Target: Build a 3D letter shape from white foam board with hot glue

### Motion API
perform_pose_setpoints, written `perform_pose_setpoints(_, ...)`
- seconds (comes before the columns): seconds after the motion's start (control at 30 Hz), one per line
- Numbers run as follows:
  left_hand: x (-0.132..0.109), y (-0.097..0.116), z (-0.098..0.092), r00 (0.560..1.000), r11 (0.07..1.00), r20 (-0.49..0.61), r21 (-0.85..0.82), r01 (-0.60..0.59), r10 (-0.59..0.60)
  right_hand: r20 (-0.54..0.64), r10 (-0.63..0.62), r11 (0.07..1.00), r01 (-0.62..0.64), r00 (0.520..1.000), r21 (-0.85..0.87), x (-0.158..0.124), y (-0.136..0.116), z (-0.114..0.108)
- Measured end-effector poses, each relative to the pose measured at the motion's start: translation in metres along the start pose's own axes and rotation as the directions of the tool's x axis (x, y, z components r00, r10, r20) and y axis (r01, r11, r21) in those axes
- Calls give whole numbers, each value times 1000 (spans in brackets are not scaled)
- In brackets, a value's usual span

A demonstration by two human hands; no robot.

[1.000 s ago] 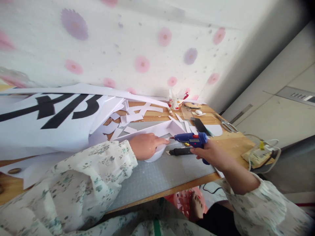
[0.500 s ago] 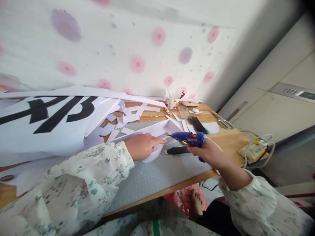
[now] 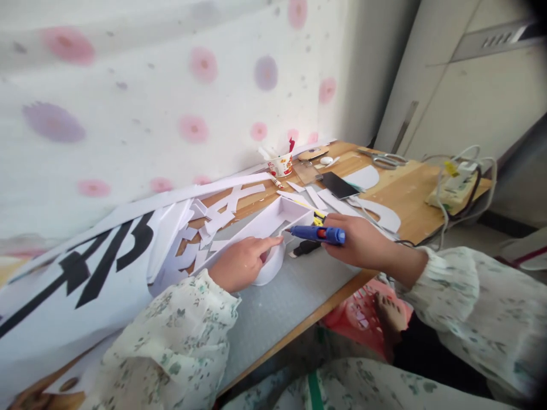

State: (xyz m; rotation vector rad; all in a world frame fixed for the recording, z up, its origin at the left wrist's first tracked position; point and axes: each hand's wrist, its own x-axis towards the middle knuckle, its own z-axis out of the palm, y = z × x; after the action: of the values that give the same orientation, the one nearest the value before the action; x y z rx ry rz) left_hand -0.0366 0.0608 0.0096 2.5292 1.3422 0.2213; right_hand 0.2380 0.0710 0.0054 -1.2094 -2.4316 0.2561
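In my right hand point(image 3: 361, 242) is a blue hot glue gun point(image 3: 316, 234), held on its side with the nozzle pointing left. The nozzle is close to my left index fingertip, at the edge of a white foam-board shape point(image 3: 271, 270) with thin upright walls and a curved end. My left hand point(image 3: 239, 263) closes over the wall of that shape, its index finger stretched along the top edge; the other fingers are curled and partly hidden. Beneath lies a grey cutting mat point(image 3: 256, 330). A black-handled tool point(image 3: 305, 248) rests on the mat just under the glue gun.
White offcuts point(image 3: 220, 222) lie behind the shape. Farther back are a paper cup point(image 3: 280, 165), a black phone-like slab point(image 3: 339, 185) and scissors point(image 3: 384, 160). A power strip point(image 3: 453, 185) with cables sits at right. A sheet with black characters point(image 3: 106, 267) covers the left.
My view has swung to the right. The glue gun has rolled onto its side, with its nozzle nearer my left index fingertip. My left hand stays on the foam-board shape.
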Motion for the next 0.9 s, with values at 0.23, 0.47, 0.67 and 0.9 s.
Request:
perform_pose_setpoints(0.23,0,-4,1,1000,1000,-4,-22,-12,12,-6,-155,983,154,988,-97,1,3,4)
perform_pose_setpoints(0.47,-2,-6,1,1000,1000,-9,-13,-16,16,53,-118,980,125,992,-155,4,1,3)
perform_pose_setpoints(0.67,-2,-6,1,999,999,-16,-18,-35,35,47,-127,983,132,991,-128,6,0,3)
perform_pose_setpoints(0.9,-2,-4,1,1000,999,-20,-43,-13,13,56,-109,987,114,992,-108,8,1,3)
